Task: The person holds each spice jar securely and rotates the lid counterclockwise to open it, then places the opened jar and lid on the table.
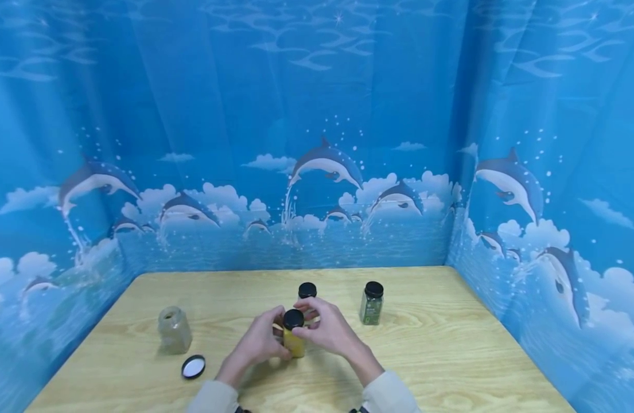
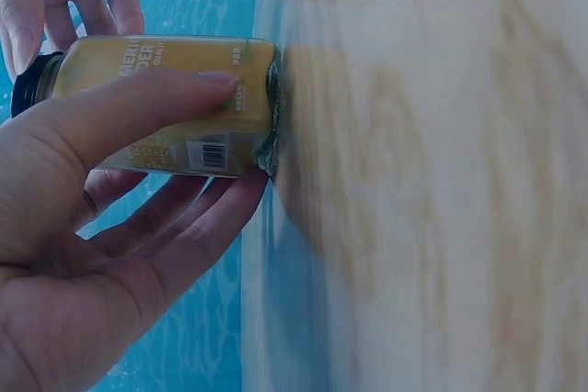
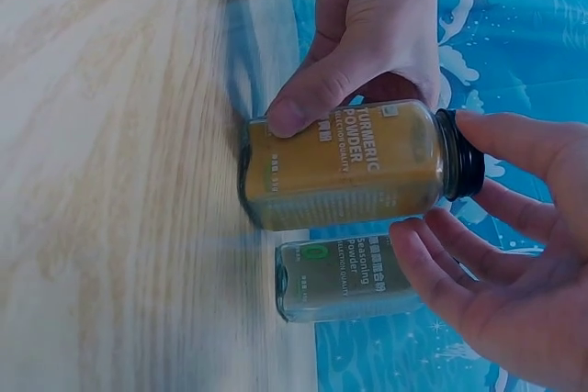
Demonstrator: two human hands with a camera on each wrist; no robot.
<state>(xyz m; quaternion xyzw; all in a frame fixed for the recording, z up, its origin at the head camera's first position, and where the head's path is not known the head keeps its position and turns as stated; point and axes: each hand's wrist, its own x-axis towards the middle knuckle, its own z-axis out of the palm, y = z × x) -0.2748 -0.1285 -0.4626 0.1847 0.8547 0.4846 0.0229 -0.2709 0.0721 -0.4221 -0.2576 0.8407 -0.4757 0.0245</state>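
A square glass jar of yellow turmeric powder [image 1: 295, 346] stands upright on the table between both hands. My left hand [image 1: 259, 341] holds its body, the thumb [image 2: 184, 98] across one face and the fingers around the other side. At the top, my right hand [image 1: 331, 329] grips the black lid [image 3: 463, 155] by its edge, with the lower fingers hanging free beside the jar. Just behind stands a seasoning powder jar [image 3: 335, 298] with a black lid, partly hidden by the right hand in the head view.
Right of the hands stands a black-lidded jar of green herbs [image 1: 372, 310]. To the left is an open, lidless glass jar [image 1: 175, 334], and near it lies a loose black lid [image 1: 194, 367], white inside up. Blue dolphin-print curtains [image 1: 234, 115] enclose the wooden table [image 1: 451, 355].
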